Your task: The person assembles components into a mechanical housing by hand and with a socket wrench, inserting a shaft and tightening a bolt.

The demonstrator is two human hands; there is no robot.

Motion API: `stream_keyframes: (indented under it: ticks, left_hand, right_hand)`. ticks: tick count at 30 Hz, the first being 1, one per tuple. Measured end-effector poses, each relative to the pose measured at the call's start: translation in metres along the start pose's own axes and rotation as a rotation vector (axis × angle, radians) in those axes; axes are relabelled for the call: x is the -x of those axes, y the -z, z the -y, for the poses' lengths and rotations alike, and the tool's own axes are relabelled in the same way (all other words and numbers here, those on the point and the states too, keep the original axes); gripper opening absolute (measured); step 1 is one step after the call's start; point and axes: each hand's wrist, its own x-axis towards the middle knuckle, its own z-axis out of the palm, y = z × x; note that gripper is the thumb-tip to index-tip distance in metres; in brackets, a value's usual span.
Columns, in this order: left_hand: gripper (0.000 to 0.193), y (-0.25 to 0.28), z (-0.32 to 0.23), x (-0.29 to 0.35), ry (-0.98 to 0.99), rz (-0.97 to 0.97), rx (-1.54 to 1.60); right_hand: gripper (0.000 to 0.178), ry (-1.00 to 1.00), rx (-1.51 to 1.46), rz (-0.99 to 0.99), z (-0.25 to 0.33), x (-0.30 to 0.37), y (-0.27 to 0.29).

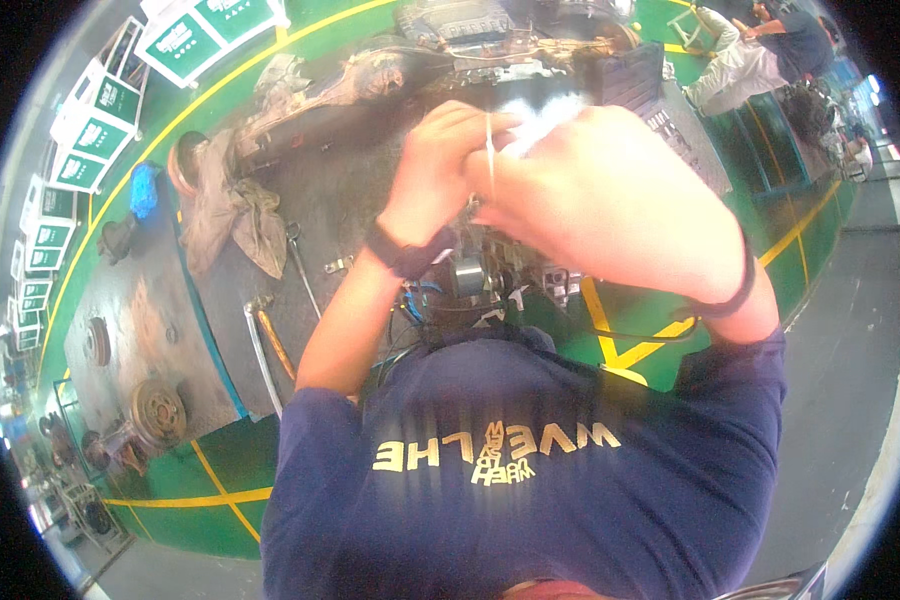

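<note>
My left hand (438, 165) and my right hand (580, 185) are raised close together in the upper middle of the head view. Both have curled fingers, and the fingertips overlap and are partly hidden. A thin pale strip (490, 150) runs up and down where they meet; I cannot make out what it belongs to. Behind the knuckles a bright white patch (542, 118) is washed out by glare. A dark watch (408, 252) is on my left wrist and a dark band (738, 285) on my right. Just below the hands shows a shiny metal cylinder (468, 275) with blue wires (420, 298) beside it.
On the dark workbench (135, 300) lie a crumpled grey-brown rag (235, 225), a long wrench (302, 268) and a tool with a wooden handle (274, 342). A rusty disc (158, 410) sits lower left. Greasy axle-like parts (360, 80) stretch across the back. Another person (760, 60) is at far right.
</note>
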Motion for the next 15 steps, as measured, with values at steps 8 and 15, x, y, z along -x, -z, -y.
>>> stream_keyframes:
  ticks: [8,15]
  left_hand:
    - [0.025,-0.099,-0.061,0.015,0.500,-0.154,0.808]
    - [0.020,-0.059,-0.076,0.061,0.451,-0.085,0.652]
  right_hand:
    - [0.022,-0.015,0.119,0.035,-0.013,-0.033,-0.002]
    - [0.023,-0.500,0.048,0.074,-0.010,0.024,0.019]
